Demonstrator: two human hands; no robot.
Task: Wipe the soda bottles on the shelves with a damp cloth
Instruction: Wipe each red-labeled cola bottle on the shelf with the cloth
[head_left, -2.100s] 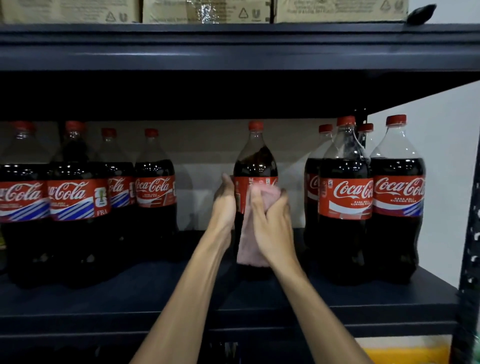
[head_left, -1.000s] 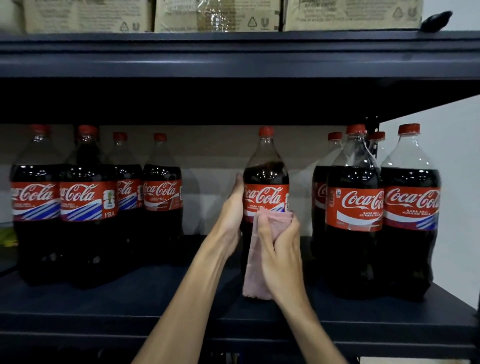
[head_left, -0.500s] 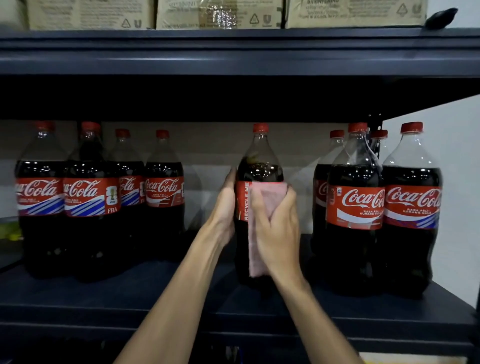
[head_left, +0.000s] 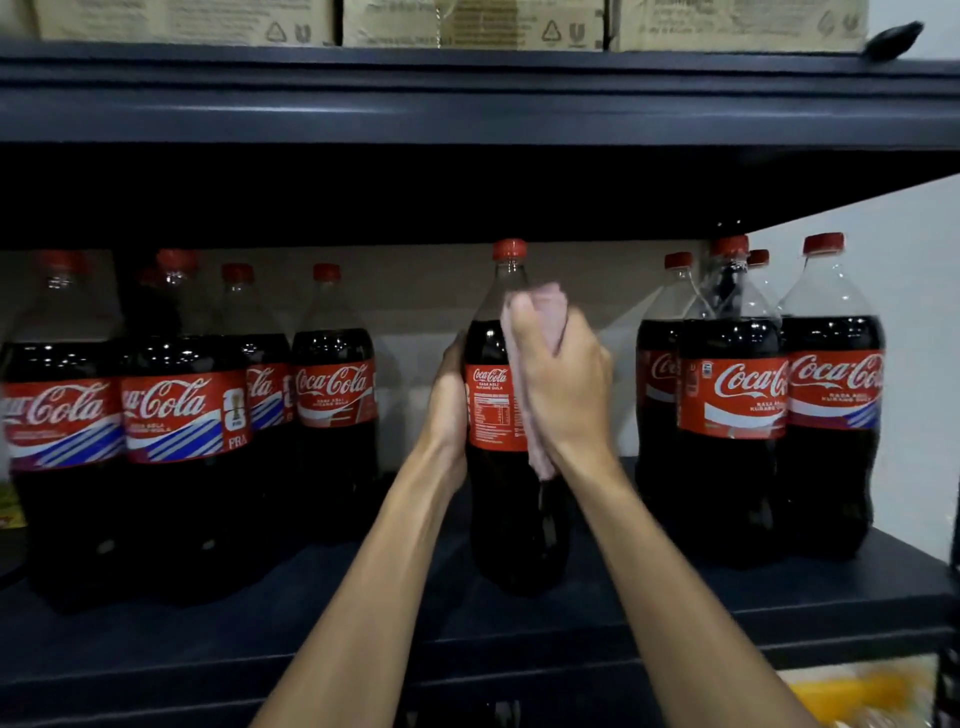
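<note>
Left of frame: a left group of soda bottles (head_left: 182, 415) stands upright on the dark shelf (head_left: 156, 654). Each has a red cap and is filled with dark cola to the shoulder. Centre of frame: a single bottle (head_left: 511, 530) stands upright alone with the same fill. Right of frame: a right group of bottles (head_left: 732, 400) stands packed together near the shelf's right end. Cardboard boxes (head_left: 182, 21) sit on the upper shelf (head_left: 467, 104) along the top of the frame.

Open gaps lie on both sides of the single bottle, well apart from each group. The upper shelf's underside passes close above the caps.

The left hand (head_left: 449, 405) grips the single bottle's left side at label height, its fingers wrapped behind and hidden. The right hand (head_left: 566, 384) curls its fingers (head_left: 524, 317) around a pink cloth (head_left: 543, 301), pressing it against the bottle's shoulder and right side.
</note>
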